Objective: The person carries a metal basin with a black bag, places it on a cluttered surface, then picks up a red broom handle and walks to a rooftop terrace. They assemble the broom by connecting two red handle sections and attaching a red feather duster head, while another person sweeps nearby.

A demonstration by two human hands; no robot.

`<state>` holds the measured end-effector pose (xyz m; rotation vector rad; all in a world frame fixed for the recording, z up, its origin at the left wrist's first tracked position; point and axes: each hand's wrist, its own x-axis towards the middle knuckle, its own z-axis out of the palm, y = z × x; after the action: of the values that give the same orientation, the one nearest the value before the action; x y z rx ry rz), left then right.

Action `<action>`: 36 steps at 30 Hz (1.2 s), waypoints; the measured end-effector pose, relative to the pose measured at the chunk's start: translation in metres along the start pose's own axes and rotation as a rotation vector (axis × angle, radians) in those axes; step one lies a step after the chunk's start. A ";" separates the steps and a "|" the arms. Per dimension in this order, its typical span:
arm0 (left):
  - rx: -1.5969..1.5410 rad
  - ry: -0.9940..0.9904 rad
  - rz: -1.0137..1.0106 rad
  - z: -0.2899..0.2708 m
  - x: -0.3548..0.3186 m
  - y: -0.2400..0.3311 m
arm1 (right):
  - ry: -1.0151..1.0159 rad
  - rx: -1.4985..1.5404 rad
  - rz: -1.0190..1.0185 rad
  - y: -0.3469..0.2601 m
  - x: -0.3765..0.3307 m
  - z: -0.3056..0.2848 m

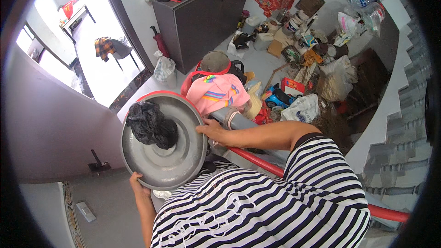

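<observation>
In front of my body I hold a wide, round grey basin [193, 160] with ring-shaped ridges, tilted toward me. Inside it lies a crumpled black plastic bag [154, 126]. A red rim shows along the basin's far edge; I cannot tell whether it belongs to a second piece underneath. My left hand [139, 184] is closed on the basin's near left edge, its thumb over the rim. On the right side, my right hand [212, 131] grips the rim with the thumb on top. Just beyond that hand is a pink garment [218, 93] with rainbow stripes.
A dark cabinet [202, 23] topped with clutter stands by the wall. Right of it, bags, boxes and a blue toy car [279, 97] pile up on the floor. A red pole [257, 161] passes beside my right arm. A doorway [110, 36] opens at the far left.
</observation>
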<state>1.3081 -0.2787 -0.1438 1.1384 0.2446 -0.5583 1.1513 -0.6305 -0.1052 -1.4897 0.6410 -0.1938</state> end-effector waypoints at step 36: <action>0.010 -0.169 0.068 0.118 0.121 0.082 | 0.030 0.088 0.063 -0.082 0.119 -0.031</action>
<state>1.4428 -0.3963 -0.0862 1.0985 0.0567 -0.5923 1.2548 -0.7245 -0.0582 -1.3828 0.6941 -0.1930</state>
